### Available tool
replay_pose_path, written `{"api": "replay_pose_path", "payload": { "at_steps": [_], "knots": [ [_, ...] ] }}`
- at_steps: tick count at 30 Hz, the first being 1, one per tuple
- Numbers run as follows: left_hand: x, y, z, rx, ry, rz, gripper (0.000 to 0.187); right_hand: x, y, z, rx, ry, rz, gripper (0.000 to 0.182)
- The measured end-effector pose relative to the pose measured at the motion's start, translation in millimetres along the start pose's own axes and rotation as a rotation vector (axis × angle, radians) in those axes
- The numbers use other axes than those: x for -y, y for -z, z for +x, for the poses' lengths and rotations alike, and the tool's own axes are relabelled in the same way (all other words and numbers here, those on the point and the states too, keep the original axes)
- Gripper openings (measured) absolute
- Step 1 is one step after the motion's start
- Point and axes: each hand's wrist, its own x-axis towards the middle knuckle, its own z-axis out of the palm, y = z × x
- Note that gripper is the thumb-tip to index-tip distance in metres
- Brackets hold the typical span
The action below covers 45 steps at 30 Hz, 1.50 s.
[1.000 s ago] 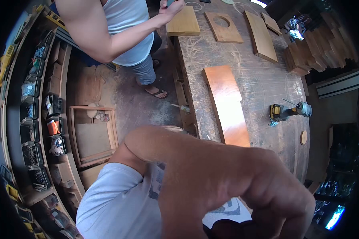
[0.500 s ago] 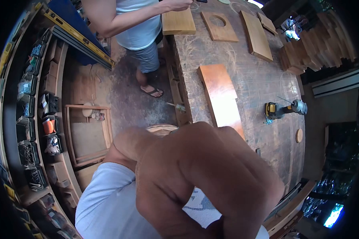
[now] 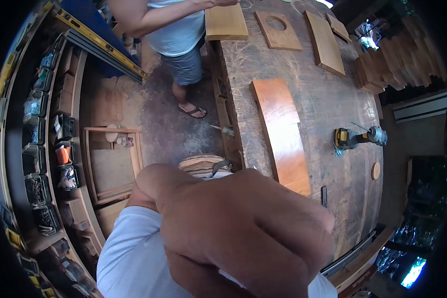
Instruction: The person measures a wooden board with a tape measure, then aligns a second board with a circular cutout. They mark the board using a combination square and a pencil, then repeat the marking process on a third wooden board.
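Note:
My left hand (image 3: 243, 228) is large and very close to the camera, its back towards me. The fingers bend down and inward, and their tips are hidden beneath the hand. Whatever it may hold cannot be seen. My right hand does not show. Beyond the left hand, a glossy reddish-brown board (image 3: 274, 107) lies on the worn workbench (image 3: 323, 109), with a second shiny piece (image 3: 290, 171) against its near end. A small dark bar (image 3: 324, 196) rests to the right of them. Farther right lies a yellow-and-black power drill (image 3: 357, 137).
Another person (image 3: 176, 30) stands at the bench's far left. Near them lie a thick board (image 3: 226, 25), a board with a round hole (image 3: 288, 39) and a long plank (image 3: 325, 47). A wooden disc (image 3: 376, 171) sits right. Stacked wood (image 3: 397, 64) and shelves of bins (image 3: 35, 191) flank the bench.
My left hand has turned and dropped slightly, uncovering more of the near shiny piece and the dark bar. The whole view has shifted a little. The other person's hand is partly out of frame.

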Motion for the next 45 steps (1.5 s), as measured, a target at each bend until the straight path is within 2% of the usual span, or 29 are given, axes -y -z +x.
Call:
{"api": "replay_pose_path", "payload": {
  "at_steps": [1,3,4,6,7,8,10,12,14,17,19,23,30,33,36,39,42,45],
  "knots": [
    [15,10,6,0.076,-0.15,0.013,0.024,-1,0,-1,0.01,-0.015,-0.002,0.01],
    [15,11,6,0.073,-0.171,0.104,0.028,2,-1,-4,0.018,-0.038,0.004,0.01],
    [-2,3,-1,-0.003,-0.049,0.185,0.029,3,1,-4,0.012,-0.04,0.01,0.01],
    [-18,10,-9,-0.028,0.088,0.334,0.029,5,0,1,-0.011,-0.01,-0.009,0.01],
    [-16,25,-16,0.022,0.105,0.399,0.028,2,-1,1,-0.029,0.018,-0.035,0.01],
    [-13,38,-26,0.073,0.121,0.463,0.03,1,1,-2,0.043,-0.073,0.079,0.01],
    [-13,55,-57,-0.008,0.384,0.57,0.035,-1,-2,-3,0.011,-0.043,0.085,0.01],
    [-15,72,-95,-0.007,0.662,0.712,0.038,-3,-3,-4,0.017,-0.052,0.081,0.008],
    [-18,79,-134,0.029,0.813,0.885,0.035,-3,0,-3,0.049,-0.05,0.088,0.009],
    [-44,73,-183,-0.048,1.085,0.886,0.034,2,4,1,0.06,-0.05,0.083,0.011],
    [-65,62,-222,-0.208,1.09,0.842,0.038,6,7,1,0.056,-0.064,0.067,0.011],
    [-96,37,-293,-0.302,0.923,0.99,0.052,0,1,-1,0.045,-0.043,0.013,0.01],
    [-68,53,-297,-0.313,0.906,0.942,0.056,2,1,-2,0.045,-0.064,0.0,0.008],
    [-78,49,-289,-0.224,1.022,1.081,0.05,2,0,-2,0.031,-0.057,0.022,0.007],
    [-91,56,-280,-0.026,1.069,1.238,0.04,2,-1,-1,0.02,-0.038,0.013,0.007],
    [-91,53,-271,-0.209,1.141,1.138,0.036,9,2,1,0.0,-0.051,0.061,0.007],
    [-97,53,-261,-0.217,1.179,1.321,0.037,7,2,1,0.013,-0.052,0.016,0.007],
    [-118,53,-267,-0.053,1.62,1.199,0.052,14,7,5,0.018,-0.069,0.036,0.007]
  ]
}}
